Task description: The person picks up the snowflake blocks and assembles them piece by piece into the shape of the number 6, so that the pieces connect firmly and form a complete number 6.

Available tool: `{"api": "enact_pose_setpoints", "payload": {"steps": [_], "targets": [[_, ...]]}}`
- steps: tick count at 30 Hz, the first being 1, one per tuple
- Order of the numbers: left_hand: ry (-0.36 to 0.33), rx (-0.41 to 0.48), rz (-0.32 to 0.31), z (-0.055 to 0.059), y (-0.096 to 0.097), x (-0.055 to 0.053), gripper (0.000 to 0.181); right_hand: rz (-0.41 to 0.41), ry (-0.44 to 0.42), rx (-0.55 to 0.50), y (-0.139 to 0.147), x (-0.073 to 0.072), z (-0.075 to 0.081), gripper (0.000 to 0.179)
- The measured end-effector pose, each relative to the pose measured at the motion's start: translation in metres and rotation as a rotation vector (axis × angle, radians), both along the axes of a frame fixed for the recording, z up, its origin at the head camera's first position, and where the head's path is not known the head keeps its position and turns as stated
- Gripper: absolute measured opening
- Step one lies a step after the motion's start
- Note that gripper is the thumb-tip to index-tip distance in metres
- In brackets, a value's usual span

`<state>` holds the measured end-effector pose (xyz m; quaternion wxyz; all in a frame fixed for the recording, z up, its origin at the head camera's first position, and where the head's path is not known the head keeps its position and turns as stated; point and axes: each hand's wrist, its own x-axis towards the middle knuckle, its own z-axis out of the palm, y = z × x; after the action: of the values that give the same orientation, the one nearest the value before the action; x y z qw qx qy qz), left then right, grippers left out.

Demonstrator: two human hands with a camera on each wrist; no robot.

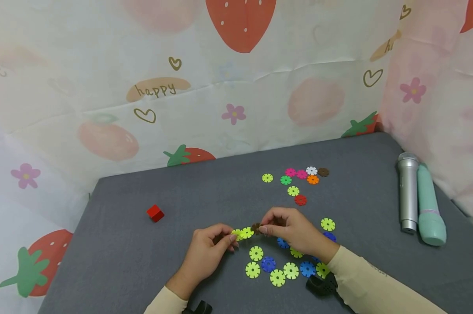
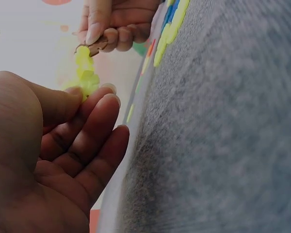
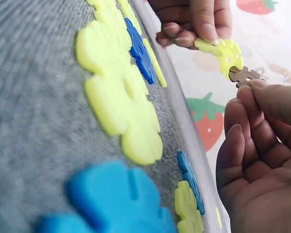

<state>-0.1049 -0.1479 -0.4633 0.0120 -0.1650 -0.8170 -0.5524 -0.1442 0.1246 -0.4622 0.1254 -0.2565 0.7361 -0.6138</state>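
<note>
My left hand (image 1: 207,250) pinches the near end of two joined yellow-green notched discs (image 1: 247,233) between thumb and finger, above the grey table. A brown notched disc (image 1: 256,228) is pinched by my right hand (image 1: 290,229) at the other end of the pair. In the right wrist view the brown disc (image 3: 245,76) meets the edge of the outer yellow-green disc (image 3: 230,54); how deep the notches sit in each other I cannot tell. The left hand's other fingers (image 2: 99,126) stay loosely bent below the pieces.
Several loose yellow-green discs (image 1: 277,278) and blue discs (image 1: 268,264) lie in front of and under my right forearm. Mixed discs, including a red one (image 1: 300,200), lie farther back. A red cube (image 1: 155,213) sits left; a silver microphone (image 1: 408,192) and a mint-green bottle-shaped object (image 1: 431,209) lie right.
</note>
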Motion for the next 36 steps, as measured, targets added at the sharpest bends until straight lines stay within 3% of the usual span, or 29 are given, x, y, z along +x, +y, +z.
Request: {"api": "enact_pose_setpoints", "payload": {"steps": [13, 21, 28, 31, 36], "targets": [[0.065, 0.067, 0.027, -0.002, 0.005, 0.004, 0.011, -0.026, -0.004, 0.001, -0.005, 0.004, 0.005, 0.005], [0.052, 0.108, -0.019, -0.002, 0.005, 0.003, 0.002, -0.028, 0.016, 0.005, -0.004, 0.002, 0.004, 0.008], [0.014, 0.163, 0.053, -0.003, 0.000, 0.000, 0.005, -0.021, 0.007, 0.014, -0.003, 0.003, 0.002, 0.012], [-0.036, 0.242, 0.088, -0.003, -0.001, -0.002, 0.007, 0.020, 0.012, 0.057, -0.003, 0.002, -0.001, 0.018], [-0.120, 0.503, 0.125, -0.002, -0.003, -0.004, 0.018, 0.127, 0.107, 0.215, -0.002, 0.002, -0.005, 0.026]]}}
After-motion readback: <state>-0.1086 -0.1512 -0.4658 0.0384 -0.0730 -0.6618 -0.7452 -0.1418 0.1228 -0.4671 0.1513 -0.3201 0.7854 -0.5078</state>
